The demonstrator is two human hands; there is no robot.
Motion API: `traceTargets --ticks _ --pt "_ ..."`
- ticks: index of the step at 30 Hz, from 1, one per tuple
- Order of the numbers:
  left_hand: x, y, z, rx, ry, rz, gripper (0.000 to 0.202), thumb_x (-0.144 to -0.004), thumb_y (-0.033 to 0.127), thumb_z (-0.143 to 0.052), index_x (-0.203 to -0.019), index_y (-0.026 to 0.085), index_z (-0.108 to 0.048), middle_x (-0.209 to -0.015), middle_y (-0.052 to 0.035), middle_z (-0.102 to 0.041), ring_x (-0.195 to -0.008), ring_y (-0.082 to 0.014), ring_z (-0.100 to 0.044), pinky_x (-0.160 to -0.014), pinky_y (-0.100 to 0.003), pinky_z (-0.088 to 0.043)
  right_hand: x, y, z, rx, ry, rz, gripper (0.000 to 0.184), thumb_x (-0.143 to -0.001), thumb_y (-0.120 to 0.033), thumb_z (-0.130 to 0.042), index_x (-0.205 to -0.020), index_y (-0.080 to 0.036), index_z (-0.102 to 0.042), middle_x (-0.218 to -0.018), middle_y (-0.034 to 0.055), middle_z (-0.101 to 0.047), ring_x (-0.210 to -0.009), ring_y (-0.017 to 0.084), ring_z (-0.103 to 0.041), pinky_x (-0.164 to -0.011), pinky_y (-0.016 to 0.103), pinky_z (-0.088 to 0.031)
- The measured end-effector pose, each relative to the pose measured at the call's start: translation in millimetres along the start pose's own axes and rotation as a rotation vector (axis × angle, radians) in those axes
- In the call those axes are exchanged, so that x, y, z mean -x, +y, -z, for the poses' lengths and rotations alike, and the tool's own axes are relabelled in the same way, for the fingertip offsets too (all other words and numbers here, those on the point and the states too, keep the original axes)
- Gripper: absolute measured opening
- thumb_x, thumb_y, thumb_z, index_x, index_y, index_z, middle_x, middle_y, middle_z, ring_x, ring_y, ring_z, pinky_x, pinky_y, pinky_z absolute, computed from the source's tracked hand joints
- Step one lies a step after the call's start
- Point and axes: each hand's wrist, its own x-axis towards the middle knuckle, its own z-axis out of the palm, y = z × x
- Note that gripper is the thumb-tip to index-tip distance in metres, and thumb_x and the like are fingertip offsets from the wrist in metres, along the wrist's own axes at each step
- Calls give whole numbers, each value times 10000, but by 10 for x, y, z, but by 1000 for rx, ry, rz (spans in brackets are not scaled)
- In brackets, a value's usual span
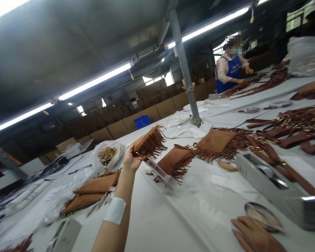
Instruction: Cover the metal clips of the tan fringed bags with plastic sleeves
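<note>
My left hand [133,161], a pale patch on its forearm, is closed on the edge of a small brown fringed bag [148,141]. The bag is raised above the white table, with a clear strip and tag hanging below my grip. Low on the right, my right hand [256,235] lies with its fingers stretched out, slightly blurred. Just beyond its fingers is a round shallow dish [264,217] with a dark rim. Another fringed bag [173,159] lies past my left hand, and a larger fringed bag [216,140] sits to its right.
A grey tape dispenser [275,189] stands at right, near brown straps with metal clasps [296,131]. Stacked brown bags [94,187] and a plastic bag of gold-coloured pieces [107,154] lie at left. A metal post [183,66] rises behind; a co-worker [231,68] handles straps.
</note>
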Motion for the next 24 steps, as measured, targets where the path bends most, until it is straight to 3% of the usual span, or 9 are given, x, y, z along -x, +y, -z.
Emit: traceTargets --ticks 3,5,10,12,14,17,20,24 --pt "420 117 14 6 19 -12 196 -836 168 -483 -933 128 -649 -746 -65 -724 -714 -203 -680 -762 -392 -554 -223 -200 139 -101 69 -79 376 -866 -487 -472 -956 -202 -699 -937 92 -715 -888 242 -670 -835 365 -530" --pt "717 128 98 7 46 -4 172 -821 148 -503 -906 129 -651 -728 -65 -725 -685 -207 -682 -751 -406 -559 -460 -525 274 -224 96 -182 411 -872 -508 -452 -1000 -192 -681 -1008 109 -698 -953 252 -648 -875 401 -508" --pt "1457 -72 446 36 110 67 174 -827 151 -518 -919 142 -666 -802 -81 -746 -771 -218 -700 -789 -387 -555 -944 -1674 414 -738 -269 -173 529 -812 -549 -527 -1160 -160 -612 -1231 137 -605 -1144 285 -544 -999 416 -410" --pt "1730 -220 587 59 139 84 197 -843 162 -505 -947 156 -672 -818 -74 -751 -799 -216 -701 -806 -393 -552 -938 -2037 336 -959 -425 -138 495 -804 -556 -531 -1113 -181 -626 -1126 95 -660 -1038 265 -595 -909 368 -460" --pt "1976 -384 709 94 148 72 219 -854 177 -501 -989 165 -672 -850 -69 -754 -818 -212 -699 -814 -392 -550 -808 -2277 235 -1120 -601 -179 423 -821 -557 -496 -893 -173 -658 -845 46 -697 -786 204 -636 -715 297 -495" --pt "2261 -624 836 140 153 -25 258 -855 179 -512 -1071 182 -654 -928 -59 -748 -859 -197 -691 -827 -355 -543 -506 -2426 165 -1263 -760 -421 418 -825 -564 -453 -740 -170 -566 -546 -25 -571 -455 108 -520 -456 219 -388" --pt "2396 -856 905 172 166 -67 274 -858 187 -520 -1106 173 -634 -1009 -73 -730 -916 -192 -676 -864 -334 -523 -224 -2417 222 -1322 -767 -590 410 -791 -584 -473 -724 -181 -502 -482 -56 -519 -336 68 -410 -375 193 -272" --pt "2414 -1209 1032 146 236 100 267 -834 227 -574 -1086 159 -625 -963 -87 -728 -883 -199 -677 -841 -323 -522 63 -2373 279 -1300 -778 -682 458 -751 -619 -496 -621 -180 -475 -462 -40 -516 -317 60 -401 -361 190 -230"
